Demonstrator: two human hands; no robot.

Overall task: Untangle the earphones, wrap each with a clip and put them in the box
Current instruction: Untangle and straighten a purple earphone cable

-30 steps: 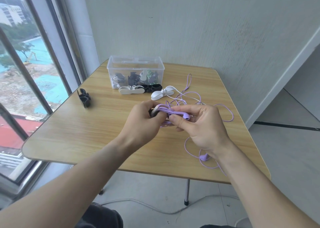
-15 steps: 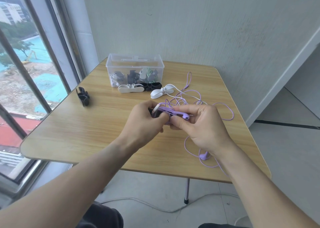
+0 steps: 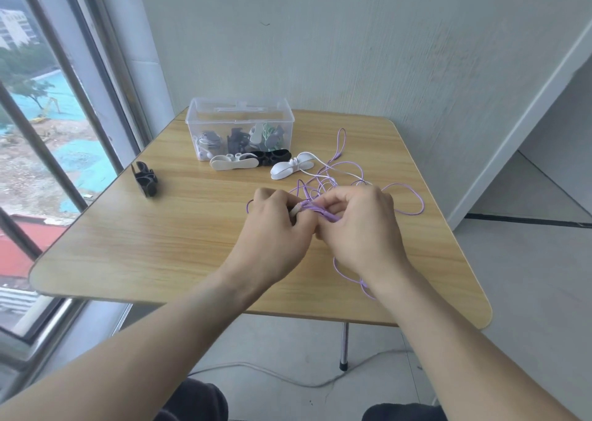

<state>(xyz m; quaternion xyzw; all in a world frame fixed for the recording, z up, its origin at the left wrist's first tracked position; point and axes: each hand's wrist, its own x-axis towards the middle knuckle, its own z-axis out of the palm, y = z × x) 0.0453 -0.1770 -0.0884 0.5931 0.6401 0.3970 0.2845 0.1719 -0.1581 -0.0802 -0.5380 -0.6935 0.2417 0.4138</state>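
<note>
Head view: both hands meet over the middle of the wooden table (image 3: 128, 244). Left hand (image 3: 272, 228) has fingers curled around a bunch of purple earphone cord (image 3: 315, 211); a small pale piece, maybe a clip, pokes out between its fingers, too hidden to confirm. Right hand (image 3: 362, 228) has fingers curled too, pinching the same purple bundle from the other side. Rest of the purple cord lies loose on the table: loops behind the hands, one long loop out to the right, a narrow loop running toward the far edge, and a strand trailing under the right wrist toward the near edge. A thin white cord (image 3: 323, 166) is tangled in with the purple loops and runs to a white clip (image 3: 290, 167) just right of the box. Clear plastic box (image 3: 240, 113) sits at the far side of the table, open top, holding several wrapped earphones in grey, black and white/green. Touching or just in front of it: another white clip (image 3: 234, 162) and a black clip (image 3: 274, 156) side by side. A second black clip (image 3: 145, 179) stands near the left edge, well apart from the rest. No brand, label or writing readable anywhere. Window on the left, plain wall behind, a loose cable on the floor under the table.
</note>
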